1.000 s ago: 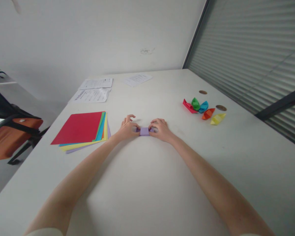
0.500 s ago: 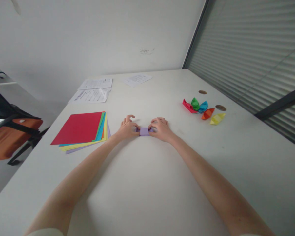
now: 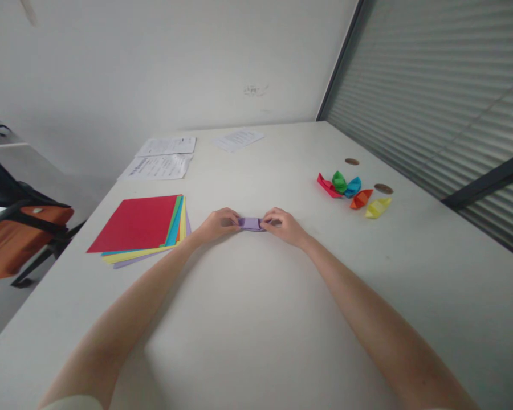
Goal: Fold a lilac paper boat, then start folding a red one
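Between my hands is a small folded piece of purple paper (image 3: 251,224), a narrow strip with a squarish flap in its middle. My left hand (image 3: 219,224) pinches its left end between thumb and fingers. At the opposite end, my right hand (image 3: 285,225) pinches it the same way. Both ends of the paper are partly hidden by my fingertips. Whether it touches the table or is slightly raised I cannot tell.
A fanned stack of coloured paper (image 3: 139,222), red on top, lies to the left. On the right sit several small folded paper boats (image 3: 361,199). Printed sheets (image 3: 160,166) lie toward the back of the white table (image 3: 256,319). An orange chair (image 3: 29,236) stands left.
The fingers of my left hand have curled in, and both hands have drawn slightly outward along the paper. The purple paper sits a little farther back and shows more of its ends.
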A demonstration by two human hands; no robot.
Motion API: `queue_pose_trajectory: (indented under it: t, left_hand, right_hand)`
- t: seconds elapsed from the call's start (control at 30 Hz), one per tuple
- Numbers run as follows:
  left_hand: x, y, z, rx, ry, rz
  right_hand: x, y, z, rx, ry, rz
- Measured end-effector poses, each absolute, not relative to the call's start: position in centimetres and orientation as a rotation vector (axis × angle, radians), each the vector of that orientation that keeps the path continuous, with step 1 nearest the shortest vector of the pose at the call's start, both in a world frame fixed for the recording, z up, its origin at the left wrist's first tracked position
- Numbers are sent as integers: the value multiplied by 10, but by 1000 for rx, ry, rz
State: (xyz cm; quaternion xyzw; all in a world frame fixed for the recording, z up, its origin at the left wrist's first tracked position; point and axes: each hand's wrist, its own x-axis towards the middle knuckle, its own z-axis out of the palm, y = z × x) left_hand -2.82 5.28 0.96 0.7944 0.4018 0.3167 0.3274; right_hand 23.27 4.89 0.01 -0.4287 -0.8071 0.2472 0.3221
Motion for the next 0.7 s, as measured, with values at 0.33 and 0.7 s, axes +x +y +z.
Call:
queue_pose_trajectory:
  t: [0.33,0.7]
  left_hand:
    - [-32,53,7,2030,1111,814]
    - [-25,50,7,2131,998,827]
  right_hand:
    - [245,56,-7,-1038,-2296,470]
    - [235,52,-3,-965,-2295,376]
